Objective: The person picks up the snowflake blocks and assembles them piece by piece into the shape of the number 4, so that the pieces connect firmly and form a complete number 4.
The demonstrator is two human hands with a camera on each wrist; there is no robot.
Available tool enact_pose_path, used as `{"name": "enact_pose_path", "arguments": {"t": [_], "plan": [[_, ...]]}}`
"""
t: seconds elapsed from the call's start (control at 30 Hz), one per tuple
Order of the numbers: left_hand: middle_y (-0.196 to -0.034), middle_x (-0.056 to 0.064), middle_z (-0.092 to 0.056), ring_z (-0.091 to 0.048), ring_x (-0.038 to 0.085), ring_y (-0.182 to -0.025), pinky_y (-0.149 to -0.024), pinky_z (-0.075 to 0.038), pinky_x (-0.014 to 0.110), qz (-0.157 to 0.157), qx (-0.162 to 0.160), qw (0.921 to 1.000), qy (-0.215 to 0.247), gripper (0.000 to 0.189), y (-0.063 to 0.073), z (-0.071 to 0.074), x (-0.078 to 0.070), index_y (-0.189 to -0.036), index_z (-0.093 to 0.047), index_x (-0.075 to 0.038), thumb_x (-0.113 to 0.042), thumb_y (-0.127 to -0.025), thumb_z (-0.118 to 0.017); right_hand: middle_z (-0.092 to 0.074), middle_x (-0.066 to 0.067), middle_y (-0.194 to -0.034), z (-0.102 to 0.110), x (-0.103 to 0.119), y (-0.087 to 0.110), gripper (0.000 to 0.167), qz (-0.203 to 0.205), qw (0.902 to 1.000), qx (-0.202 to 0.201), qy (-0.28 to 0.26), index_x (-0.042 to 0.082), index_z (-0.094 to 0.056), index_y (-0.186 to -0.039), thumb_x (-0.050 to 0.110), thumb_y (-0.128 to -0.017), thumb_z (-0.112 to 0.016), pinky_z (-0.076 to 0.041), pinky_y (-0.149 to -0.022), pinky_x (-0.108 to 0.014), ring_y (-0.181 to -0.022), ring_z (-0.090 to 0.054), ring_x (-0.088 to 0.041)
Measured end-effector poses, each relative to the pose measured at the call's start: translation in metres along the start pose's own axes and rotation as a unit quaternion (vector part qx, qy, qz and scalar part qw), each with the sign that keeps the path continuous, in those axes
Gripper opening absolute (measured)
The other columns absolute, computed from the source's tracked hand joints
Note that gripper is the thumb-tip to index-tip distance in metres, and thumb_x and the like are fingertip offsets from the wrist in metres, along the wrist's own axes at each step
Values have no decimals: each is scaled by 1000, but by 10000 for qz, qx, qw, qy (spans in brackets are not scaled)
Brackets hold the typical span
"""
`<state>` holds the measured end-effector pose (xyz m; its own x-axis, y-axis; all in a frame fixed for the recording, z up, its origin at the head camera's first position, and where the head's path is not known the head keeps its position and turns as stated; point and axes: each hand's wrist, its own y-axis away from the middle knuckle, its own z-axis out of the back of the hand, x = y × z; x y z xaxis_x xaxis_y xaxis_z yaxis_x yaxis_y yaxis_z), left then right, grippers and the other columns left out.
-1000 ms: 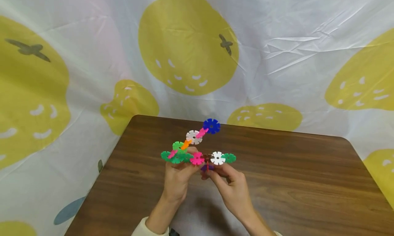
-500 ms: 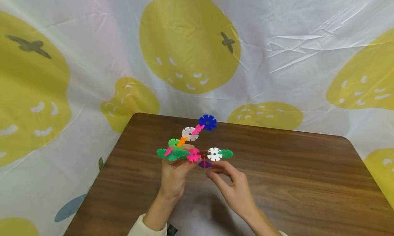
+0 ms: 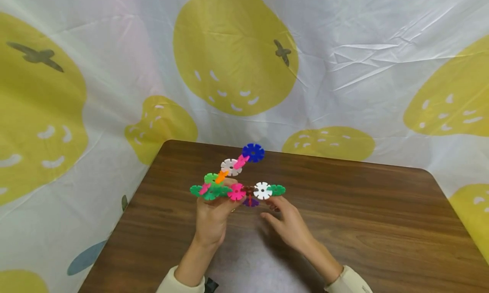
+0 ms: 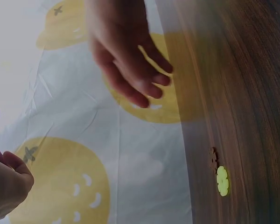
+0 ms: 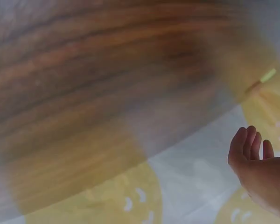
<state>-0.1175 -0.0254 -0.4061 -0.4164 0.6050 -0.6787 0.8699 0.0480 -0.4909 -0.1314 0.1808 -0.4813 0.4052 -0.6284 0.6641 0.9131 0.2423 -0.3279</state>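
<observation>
A chain of slotted plastic snowflake discs (image 3: 237, 191) in several colours is held up over the table by my left hand (image 3: 211, 221), which grips it from below near its green discs. One arm of the chain runs up and back to a blue disc (image 3: 253, 153). A purple disc (image 3: 251, 202) hangs under the brown one. Below the white and green discs at the right end, my right hand (image 3: 292, 225) has its thumb and fingers spread apart, the fingertips partly hidden behind that end.
The brown wooden table (image 3: 363, 216) lies beneath both hands. In the left wrist view a yellow-green disc (image 4: 222, 181) and a brown disc (image 4: 214, 158) rest on it. A fruit-print cloth (image 3: 336, 72) hangs behind. Something black (image 3: 211, 285) shows by the left sleeve.
My right hand has let go of the chain near the purple disc, and its thumb and fingers have parted. My left hand has carried the chain slightly left.
</observation>
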Motion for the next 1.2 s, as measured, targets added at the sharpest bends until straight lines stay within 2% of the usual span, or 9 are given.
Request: {"name": "enact_pose_path", "arguments": {"t": [0.17,0.4,0.6,0.7,0.8,0.9,1.0,1.2], "plan": [[-101,-6,-75,-66,9,-98,-84,-59,23,-10,-31,10000,-39,33,0,0,-1,-104,-78,-13,12,-83,-76,-72,-11,-117,-14,-12,-7,36,-131,9996,176,178,9,-70,-121,10,-87,-82,-57,-96,-46,-108,-69,-28],[-102,-5,-75,-66,10,-100,-86,-58,23,-3,-17,10000,-76,33,1,0,-1,-104,-78,-15,11,-84,-75,-73,-10,-113,-32,-20,-19,39,-125,9977,466,473,10,-71,-122,13,-86,-83,-55,-97,-47,-109,-67,-28],[-104,-4,-75,-68,10,-101,-89,-58,23,-65,78,9999,99,33,2,1,0,-105,-77,-15,11,-85,-75,-72,-13,-124,-40,-20,-32,47,149,9979,511,364,7,-68,-129,11,-85,-84,-51,-107,-48,-120,-66,-31],[-104,-4,-75,-68,10,-102,-90,-58,23,-108,75,9998,149,33,2,1,1,-106,-77,-14,11,-84,-75,-70,-16,-126,-44,-19,-38,50,176,9982,508,272,4,-66,-131,9,-84,-83,-50,-109,-49,-123,-65,-34],[-104,-4,-75,-68,11,-102,-91,-58,24,-134,77,9997,188,33,1,1,2,-106,-77,-13,12,-84,-74,-72,-17,-122,-48,-18,-43,46,195,9981,533,225,2,-67,-127,7,-85,-83,-52,-106,-50,-119,-66,-34],[-104,-3,-75,-69,11,-101,-91,-58,24,-85,52,9998,190,34,1,1,2,-106,-77,-13,13,-84,-73,-74,-16,-115,-53,-18,-47,37,423,9971,526,337,2,-71,-119,7,-84,-82,-55,-100,-49,-110,-69,-33],[-104,-3,-75,-70,9,-98,-88,-59,23,14,-13,9999,117,33,2,1,2,-104,-77,-15,11,-85,-74,-76,-14,-107,-59,-19,-52,28,860,9936,444,584,5,-74,-111,9,-84,-81,-57,-93,-47,-101,-72,-31],[-107,-1,-73,-69,9,-95,-82,-60,22,-5,-24,10000,-14,29,3,2,3,-104,-76,-17,7,-87,-74,-70,-13,-91,-67,-22,-58,13,1603,9778,190,1335,10,-75,-95,13,-84,-81,-57,-83,-44,-87,-66,-29]]}}
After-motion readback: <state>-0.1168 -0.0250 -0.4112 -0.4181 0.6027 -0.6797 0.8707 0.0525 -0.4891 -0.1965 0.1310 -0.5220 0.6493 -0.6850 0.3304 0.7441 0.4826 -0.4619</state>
